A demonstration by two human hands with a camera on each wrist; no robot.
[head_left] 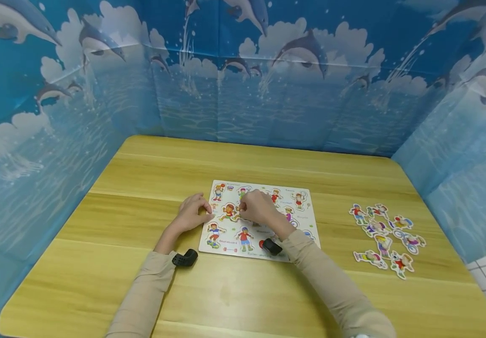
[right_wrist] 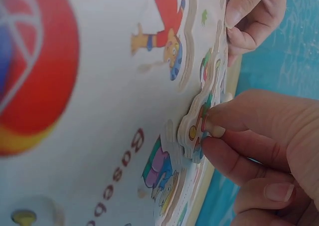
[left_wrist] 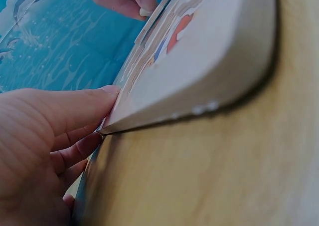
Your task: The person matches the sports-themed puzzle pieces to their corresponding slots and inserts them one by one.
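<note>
Holding: right hand (head_left: 258,207) — its thumb and fingers (right_wrist: 234,158) pinch a little peg on a puzzle piece (right_wrist: 197,131), lifted a bit out of its spot.
Left hand (head_left: 192,213): thumb (left_wrist: 94,106) and curled fingers grip the left edge of the puzzle board (head_left: 226,239).
Board: flat on the wooden table (head_left: 99,263), in the middle.
Loose pieces (head_left: 384,239): a bunch lying to the right — well apart from the board.
Behind: blue dolphin wall (head_left: 268,70).
</note>
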